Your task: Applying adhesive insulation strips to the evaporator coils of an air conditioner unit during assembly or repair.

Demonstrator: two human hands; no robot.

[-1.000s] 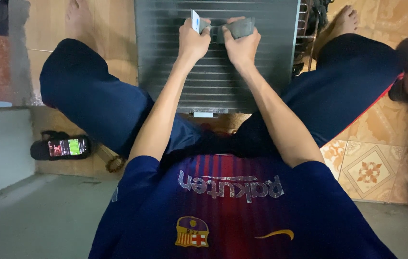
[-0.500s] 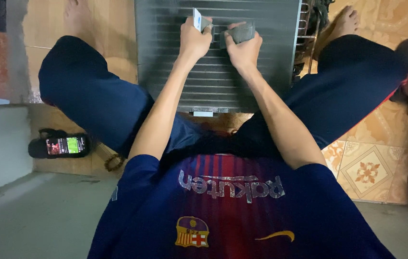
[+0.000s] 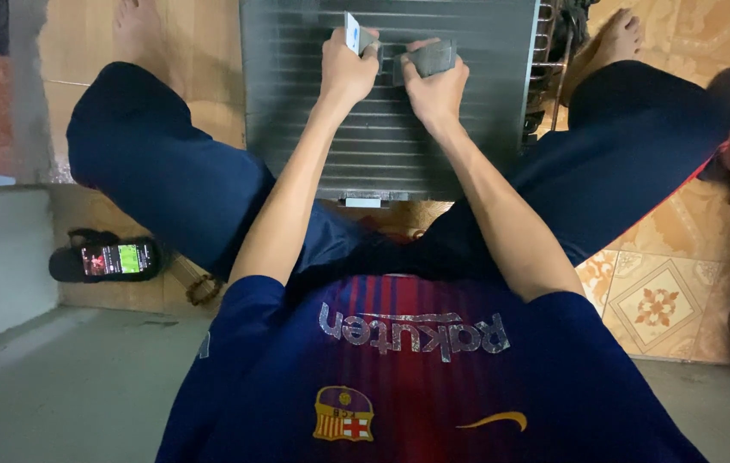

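From my remote feed, dim, warm indoor light falls evenly, faint sheen streaks the grey finned panel (image 3: 386, 111), a dark blurred shape smears the right edge, corners bend wide-angle.

We wear a short-sleeved jersey (image 3: 416, 377), dark blue with deep red vertical stripes, silver lettering across the chest, a small crest and a yellow swoosh mark below it. Our trousers (image 3: 168, 180) are dark navy. Forearms, both hands and feet (image 3: 138, 30) are bare.
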